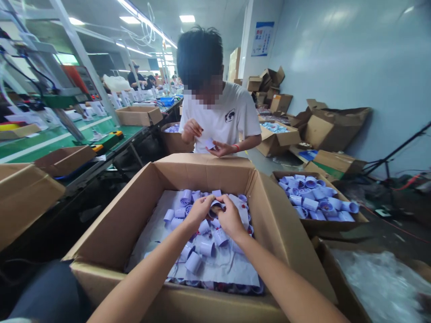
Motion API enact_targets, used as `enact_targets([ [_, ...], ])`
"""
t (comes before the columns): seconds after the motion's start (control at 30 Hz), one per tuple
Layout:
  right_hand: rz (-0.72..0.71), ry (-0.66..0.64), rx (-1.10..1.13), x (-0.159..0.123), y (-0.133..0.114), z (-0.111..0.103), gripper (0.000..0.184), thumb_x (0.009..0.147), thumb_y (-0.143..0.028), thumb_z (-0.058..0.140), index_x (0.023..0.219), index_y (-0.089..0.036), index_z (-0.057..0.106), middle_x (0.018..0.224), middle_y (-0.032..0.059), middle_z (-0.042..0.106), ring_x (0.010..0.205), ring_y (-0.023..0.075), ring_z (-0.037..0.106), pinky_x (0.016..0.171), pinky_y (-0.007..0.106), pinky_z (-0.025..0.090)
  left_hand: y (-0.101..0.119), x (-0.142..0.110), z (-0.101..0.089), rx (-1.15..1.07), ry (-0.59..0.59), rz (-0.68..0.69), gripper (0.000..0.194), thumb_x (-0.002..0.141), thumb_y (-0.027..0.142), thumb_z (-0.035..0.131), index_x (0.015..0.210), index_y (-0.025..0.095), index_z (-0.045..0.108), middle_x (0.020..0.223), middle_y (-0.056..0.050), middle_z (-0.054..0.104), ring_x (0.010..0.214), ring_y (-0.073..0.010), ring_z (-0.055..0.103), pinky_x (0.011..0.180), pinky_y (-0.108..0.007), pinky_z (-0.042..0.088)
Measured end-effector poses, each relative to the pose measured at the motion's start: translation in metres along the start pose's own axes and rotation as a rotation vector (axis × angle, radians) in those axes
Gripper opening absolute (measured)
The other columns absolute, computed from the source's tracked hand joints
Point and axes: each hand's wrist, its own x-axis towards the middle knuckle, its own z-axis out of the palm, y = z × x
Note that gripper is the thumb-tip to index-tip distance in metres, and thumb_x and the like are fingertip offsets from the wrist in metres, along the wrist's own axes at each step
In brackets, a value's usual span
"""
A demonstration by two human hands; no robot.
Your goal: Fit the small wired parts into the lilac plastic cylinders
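Above the inside of a large cardboard box (111,224), my left hand (201,210) and my right hand (231,217) together grip one short white-lilac plastic cylinder (216,207). Its round open end faces me, and fingers of my right hand reach to its opening. Below, several similar cylinders (204,247) lie loose on a sheet of white paper (151,231) in the box. More cylinders show under the paper's near edge. Small red bits are visible among them; what they are I cannot make out.
Across the box a person in a white shirt (232,107) holds a similar cylinder (210,144). To the right stands a carton of cylinders (308,197), with a box of clear plastic bags (380,278) nearer. A green conveyor line (30,150) runs along the left.
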Motion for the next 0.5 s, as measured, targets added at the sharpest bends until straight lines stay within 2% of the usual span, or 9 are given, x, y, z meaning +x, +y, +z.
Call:
enact_targets([
  [0.1, 0.092, -0.069, 0.085, 0.008, 0.002, -0.004, 0.013, 0.065, -0.026, 0.058, 0.077, -0.021, 0.057, 0.08, -0.0004, 0.064, 0.076, 0.0185, 0.059, 0.074, 0.032, 0.047, 0.002, -0.001, -0.002, 0.046, 0.0, 0.007, 0.028, 0.072, 0.041, 0.054, 0.074, 0.014, 0.061, 0.055, 0.002, 0.054, 0.044, -0.0093, 0.049, 0.039, -0.018, 0.042],
  [0.23, 0.155, -0.057, 0.11, 0.007, 0.004, -0.003, 0.012, 0.066, -0.027, 0.057, 0.076, -0.021, 0.058, 0.079, 0.0001, 0.065, 0.075, 0.0187, 0.059, 0.072, 0.032, 0.047, 0.002, -0.002, 0.0, 0.064, 0.022, 0.022, 0.026, 0.069, 0.04, 0.055, 0.07, 0.014, 0.061, 0.055, 0.001, 0.053, 0.045, -0.0098, 0.05, 0.04, -0.019, 0.043],
  [0.4, 0.039, 0.058, 0.007, -0.004, 0.007, 0.008, 0.019, 0.069, -0.018, 0.048, 0.086, -0.022, 0.057, 0.09, 0.004, 0.064, 0.089, 0.0204, 0.058, 0.083, 0.034, 0.046, 0.001, -0.001, 0.0, 0.016, 0.034, 0.014, 0.027, 0.068, 0.041, 0.056, 0.069, 0.014, 0.062, 0.06, -0.001, 0.057, 0.051, -0.0112, 0.052, 0.045, -0.021, 0.047],
  [0.5, 0.046, 0.048, 0.025, -0.003, 0.011, 0.012, 0.018, 0.07, -0.017, 0.047, 0.085, -0.021, 0.056, 0.091, 0.0045, 0.063, 0.09, 0.0203, 0.058, 0.086, 0.036, 0.046, 0.0, 0.001, -0.004, 0.036, 0.036, 0.016, 0.033, 0.068, 0.046, 0.057, 0.07, 0.014, 0.062, 0.059, -0.001, 0.058, 0.05, -0.0109, 0.051, 0.046, -0.021, 0.045],
])
